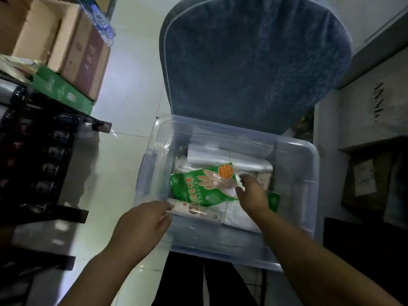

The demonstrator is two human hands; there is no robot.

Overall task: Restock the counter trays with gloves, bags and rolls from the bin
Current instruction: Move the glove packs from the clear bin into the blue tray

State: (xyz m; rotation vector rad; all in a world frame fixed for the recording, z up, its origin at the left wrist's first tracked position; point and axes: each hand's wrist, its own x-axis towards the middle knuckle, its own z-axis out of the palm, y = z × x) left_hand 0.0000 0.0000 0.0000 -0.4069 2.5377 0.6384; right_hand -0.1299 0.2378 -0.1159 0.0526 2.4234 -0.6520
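A clear plastic bin point(309, 151) sits on a blue chair in front of me. Inside lies a green glove packet point(198, 186) on top of folded white plastic bags point(231, 155). A long white boxed roll point(198, 212) lies along the near side. My right hand point(251, 191) reaches into the bin, and its thumb and fingers pinch the right edge of the green packet. A second green packet point(273, 200) peeks out beside that wrist. My left hand point(141, 224) is at the bin's near-left rim, with its fingertips touching the left end of the boxed roll.
The blue chair back point(254, 62) rises behind the bin. Cardboard boxes point(66, 40) and a green carton point(59, 89) stand on a dark rack point(44, 151) at the left. White and brown boxes point(364, 111) crowd the right. Pale floor tiles point(123, 85) show between rack and chair.
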